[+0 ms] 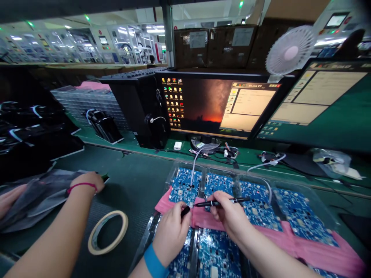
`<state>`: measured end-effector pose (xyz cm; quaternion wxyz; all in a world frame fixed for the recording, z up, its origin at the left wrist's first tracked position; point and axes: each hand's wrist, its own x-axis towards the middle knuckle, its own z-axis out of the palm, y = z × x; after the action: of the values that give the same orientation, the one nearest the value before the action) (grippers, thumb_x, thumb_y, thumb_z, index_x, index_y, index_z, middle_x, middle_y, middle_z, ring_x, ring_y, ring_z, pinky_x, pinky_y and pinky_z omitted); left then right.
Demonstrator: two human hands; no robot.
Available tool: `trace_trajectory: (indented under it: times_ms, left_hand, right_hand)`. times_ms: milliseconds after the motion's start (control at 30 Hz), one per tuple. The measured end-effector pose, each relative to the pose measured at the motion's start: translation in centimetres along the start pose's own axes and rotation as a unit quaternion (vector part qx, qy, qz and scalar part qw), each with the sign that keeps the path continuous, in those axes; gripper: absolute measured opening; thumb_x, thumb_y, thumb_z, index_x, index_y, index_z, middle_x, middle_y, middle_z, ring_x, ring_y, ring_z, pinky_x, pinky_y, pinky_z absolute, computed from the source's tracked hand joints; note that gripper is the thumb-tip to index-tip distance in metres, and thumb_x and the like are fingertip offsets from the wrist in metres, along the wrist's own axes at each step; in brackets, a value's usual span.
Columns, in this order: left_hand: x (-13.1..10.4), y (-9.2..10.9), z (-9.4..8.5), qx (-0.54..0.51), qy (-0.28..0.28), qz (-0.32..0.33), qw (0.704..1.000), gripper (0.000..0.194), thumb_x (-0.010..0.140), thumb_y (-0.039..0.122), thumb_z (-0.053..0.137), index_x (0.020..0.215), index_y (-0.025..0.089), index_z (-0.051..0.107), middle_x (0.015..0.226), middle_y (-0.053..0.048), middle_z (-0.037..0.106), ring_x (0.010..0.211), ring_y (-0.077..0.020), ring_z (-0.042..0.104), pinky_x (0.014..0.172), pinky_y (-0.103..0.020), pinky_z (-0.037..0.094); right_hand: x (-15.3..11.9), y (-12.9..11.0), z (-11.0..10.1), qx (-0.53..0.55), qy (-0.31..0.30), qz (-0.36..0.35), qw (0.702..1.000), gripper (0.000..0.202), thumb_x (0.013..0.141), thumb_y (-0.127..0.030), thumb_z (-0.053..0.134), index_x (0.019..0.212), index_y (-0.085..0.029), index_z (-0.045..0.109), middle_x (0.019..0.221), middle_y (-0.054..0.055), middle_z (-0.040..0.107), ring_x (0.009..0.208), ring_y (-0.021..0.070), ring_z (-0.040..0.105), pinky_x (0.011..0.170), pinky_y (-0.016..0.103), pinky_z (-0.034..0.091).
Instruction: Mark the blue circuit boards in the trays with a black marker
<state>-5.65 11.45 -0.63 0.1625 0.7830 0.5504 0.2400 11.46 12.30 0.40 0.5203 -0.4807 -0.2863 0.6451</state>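
Two grips at work: left grip (172,229) has thumb and finger pinched on a black cap (184,211), right grip (227,212) is closed around a black pen (204,204).
Pen tip: bare, aimed left, just beside the cap, over the pink strip (313,251); can't tell if it touches anything.
Blue circuit boards (262,210): at least two rows in a clear tray (324,210), near right on the surface (139,170).
White cable (194,166): runs down to the far-left board.
Step in hand: pen handling, I'd guess, uncapping or recapping; no telling which.
Next move calls for: steady wrists imo, and no dropping that cap among the boards.
Tape roll (125,226): lying left of the tray.
Neighbour: another person's hand (88,181), far side of the roll, near a grey bag (43,193).
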Motion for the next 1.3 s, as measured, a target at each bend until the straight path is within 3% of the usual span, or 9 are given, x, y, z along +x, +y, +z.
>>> trace_trajectory:
  times_ms: [333,467,567,667,767,900,1000,1133,1300]
  left_hand:
    - [-0.1,0.3,-0.3,0.004,-0.031,0.108,0.994,0.018,0.082,0.027,0.04,0.092,0.021,0.053,0.084,-0.004,0.061,0.078,-0.0166,0.056,0.069,-0.029,0.046]
    - [-0.5,1.4,-0.8,-0.034,-0.046,0.175,0.983,0.019,0.083,0.029,0.038,0.09,0.022,0.055,0.075,-0.001,0.062,0.069,-0.0157,0.057,0.062,-0.027,0.045]
    - [-0.8,2.5,-1.2,-0.098,-0.064,0.208,0.971,0.02,0.083,0.031,0.038,0.089,0.024,0.055,0.077,0.001,0.064,0.07,-0.0135,0.059,0.063,-0.023,0.044]
    - [-0.7,3.3,-1.8,-0.127,-0.073,0.201,0.969,0.022,0.083,0.033,0.038,0.088,0.024,0.057,0.079,0.0,0.065,0.071,-0.012,0.059,0.064,-0.02,0.044]
    - [0.1,3.4,-2.6,-0.107,-0.102,0.184,0.972,0.019,0.082,0.03,0.041,0.087,0.023,0.058,0.08,0.0,0.064,0.072,-0.012,0.059,0.067,-0.02,0.045]
    - [2.7,1.9,-3.2,-0.019,-0.074,0.101,0.992,0.026,0.079,0.031,0.044,0.101,0.02,0.053,0.1,-0.005,0.059,0.092,-0.0162,0.054,0.08,-0.027,0.043]
    - [5.0,0.2,-2.0,0.051,-0.019,-0.005,0.999,0.031,0.082,0.033,0.037,0.104,0.015,0.051,0.093,-0.007,0.059,0.086,-0.0177,0.055,0.078,-0.031,0.043]
    - [7.0,-0.8,0.7,0.127,-0.077,-0.021,0.989,0.024,0.08,0.027,0.039,0.088,0.014,0.056,0.086,-0.007,0.059,0.084,-0.0183,0.054,0.078,-0.03,0.04]
    - [7.7,-0.3,2.2,0.187,-0.104,-0.035,0.976,0.025,0.083,0.023,0.033,0.077,0.017,0.056,0.081,-0.005,0.06,0.079,-0.0151,0.055,0.073,-0.024,0.038]
  right_hand:
    - [-0.8,1.5,0.6,-0.11,-0.068,-0.017,0.992,0.034,0.072,-0.049,0.052,0.075,-0.016,0.058,0.046,-0.002,0.049,0.04,0.0092,0.043,0.039,0.018,0.031]
    - [-2.0,3.6,0.1,-0.148,-0.114,-0.089,0.978,0.048,0.083,-0.051,0.034,0.108,-0.015,0.053,0.061,0.002,0.056,0.044,0.0104,0.046,0.04,0.019,0.035]
    - [-2.9,4.5,-0.5,-0.209,-0.145,-0.201,0.946,0.048,0.087,-0.048,0.025,0.103,-0.016,0.058,0.089,0.008,0.059,0.07,0.0153,0.056,0.063,0.026,0.047]
    - [-3.3,4.2,-0.9,-0.267,-0.143,-0.276,0.912,0.046,0.089,-0.044,0.022,0.099,-0.018,0.06,0.095,0.007,0.058,0.09,0.0177,0.052,0.082,0.03,0.042]
    - [-3.1,2.9,-1.3,-0.318,-0.143,-0.269,0.898,0.04,0.09,-0.041,0.025,0.104,-0.021,0.057,0.101,0.006,0.056,0.095,0.0174,0.05,0.086,0.03,0.04]
    - [-2.3,1.8,-1.4,-0.366,-0.136,-0.238,0.889,0.039,0.09,-0.035,0.028,0.126,-0.021,0.035,0.084,0.004,0.06,0.077,0.015,0.056,0.072,0.025,0.046]
    - [-1.4,2.8,-1.3,-0.502,-0.093,-0.297,0.807,0.035,0.081,-0.031,0.043,0.114,-0.019,0.046,0.083,0.005,0.059,0.075,0.0197,0.055,0.07,0.03,0.044]
    - [-0.5,4.9,-1.4,-0.616,-0.123,-0.378,0.68,0.031,0.068,-0.027,0.057,0.098,-0.021,0.054,0.088,0.006,0.056,0.081,0.0222,0.051,0.071,0.032,0.042]
    - [-0.3,5.6,-2.0,-0.621,-0.18,-0.354,0.676,0.035,0.068,-0.025,0.056,0.102,-0.023,0.05,0.093,0.004,0.055,0.084,0.0203,0.049,0.074,0.031,0.041]
